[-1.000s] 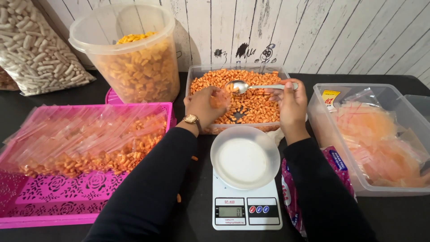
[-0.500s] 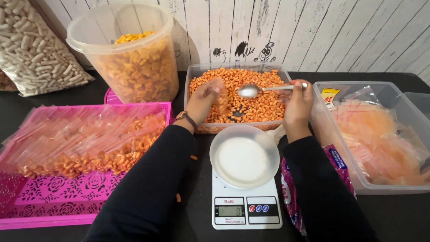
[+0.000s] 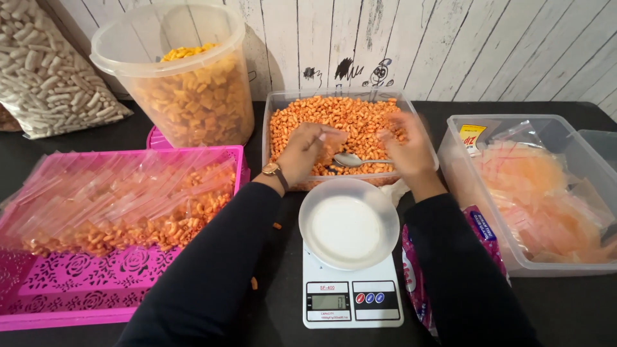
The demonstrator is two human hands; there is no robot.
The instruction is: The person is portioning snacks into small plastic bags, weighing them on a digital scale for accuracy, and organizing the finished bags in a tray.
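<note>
My left hand (image 3: pixel 302 151) is over the near left part of a clear tub (image 3: pixel 277 101) of orange snack pieces, pinching a small clear bag (image 3: pixel 324 142) that is hard to make out. My right hand (image 3: pixel 406 146) is blurred over the tub's right side, its fingers spread above the snacks. Between the two hands a metal spoon (image 3: pixel 350 159) lies low in the tub, with its handle reaching toward my right hand. A white bowl (image 3: pixel 348 225) sits on a white digital kitchen scale (image 3: pixel 352 297) in front of the tub.
A pink perforated tray (image 3: pixel 83 289) at left holds filled clear bags of orange snacks. A big clear bucket (image 3: pixel 186 77) of yellow-orange snacks stands behind it, with a bag of white snacks (image 3: pixel 45 71) at far left. A clear box (image 3: pixel 533 193) of bags is at right.
My right hand has come down from holding the spoon up and level; the spoon now rests in the tub. My left hand has dropped a little, still with the bag.
</note>
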